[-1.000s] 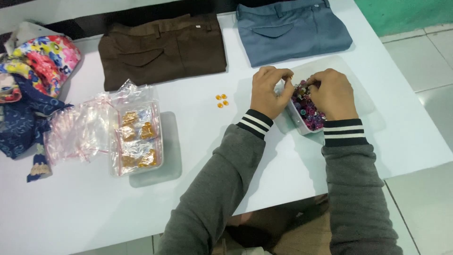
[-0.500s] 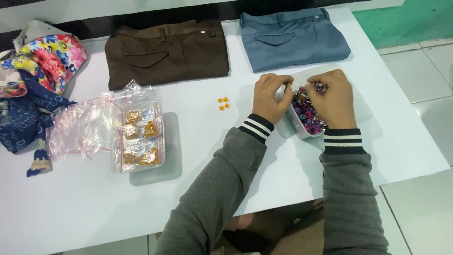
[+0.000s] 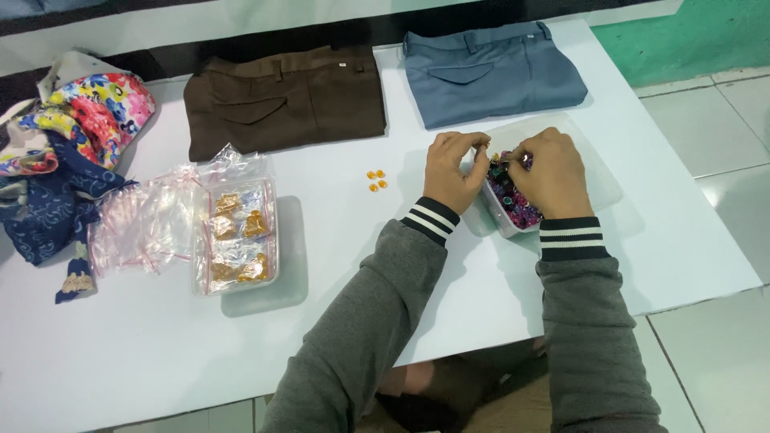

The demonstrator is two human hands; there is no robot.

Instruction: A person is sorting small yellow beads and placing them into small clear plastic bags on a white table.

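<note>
Both hands hover over a small clear plastic box [image 3: 504,216] filled with several small purple and dark beads [image 3: 517,204]. My left hand [image 3: 451,170] sits at the box's left rim with its fingertips pinched together at the top. My right hand [image 3: 552,172] covers the box's right side, fingers curled down into the beads. What the fingertips pinch is too small to make out. Three tiny orange beads [image 3: 376,180] lie on the white table [image 3: 345,256] just left of my left hand.
Folded brown trousers [image 3: 285,100] and folded blue-grey trousers [image 3: 493,70] lie at the back. A clear tray [image 3: 234,236] holds small bags of golden pieces, with empty zip bags [image 3: 140,224] beside it. Colourful patterned cloth [image 3: 60,152] is piled at the far left. A clear lid [image 3: 589,164] lies under the box.
Both hands stay over the bead box; the fingertips have shifted slightly among the beads. The view has drifted a little.
</note>
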